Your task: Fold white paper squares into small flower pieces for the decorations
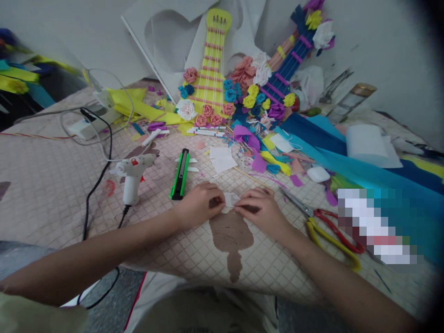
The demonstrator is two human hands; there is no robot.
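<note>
Evidently, in the head view, the left hand (201, 203) and right hand (263, 208) have their fingers clamped on opposite sides of a small white piece (230, 200), seemingly paper, held over the desk (194, 261) by the brown patch (231, 236); for good work, a light, even pinch should avoid creasing or tearing, with the right wrist kept clear of the scissors (307, 212); as for writing, no brand or label is legible on the glue gun (132, 180), green cutter (179, 175) or markers (206, 132); pixelation masks something at the right.
</note>
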